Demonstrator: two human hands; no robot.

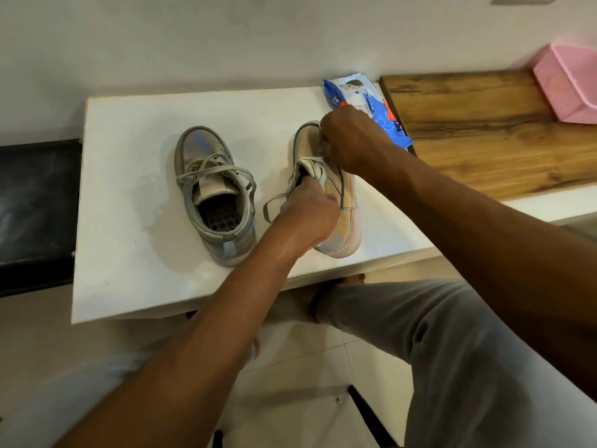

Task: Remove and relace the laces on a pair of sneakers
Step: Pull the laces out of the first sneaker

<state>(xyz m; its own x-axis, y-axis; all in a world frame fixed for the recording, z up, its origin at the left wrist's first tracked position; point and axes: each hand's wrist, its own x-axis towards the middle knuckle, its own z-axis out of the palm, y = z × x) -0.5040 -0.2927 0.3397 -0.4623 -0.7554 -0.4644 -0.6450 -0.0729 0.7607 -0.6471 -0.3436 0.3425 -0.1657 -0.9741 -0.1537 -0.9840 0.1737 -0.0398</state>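
Both hands grip the right sneaker [339, 202] near the bench's [129, 221] right edge: left hand [308, 215] holds its collar, right hand [350, 140] pinches the soft, limp lace [318, 171], best taken near an eyelet.

The two sneakers [213, 192] [336, 202] are coloured grey-beige with pale blue patches, and a grid of dark round holes is seen on one insole [221, 216]. A white table [129, 189], a blue-and-white packet [371, 101], a pink basket [568, 82] and grained brown wood [484, 130] are shown.
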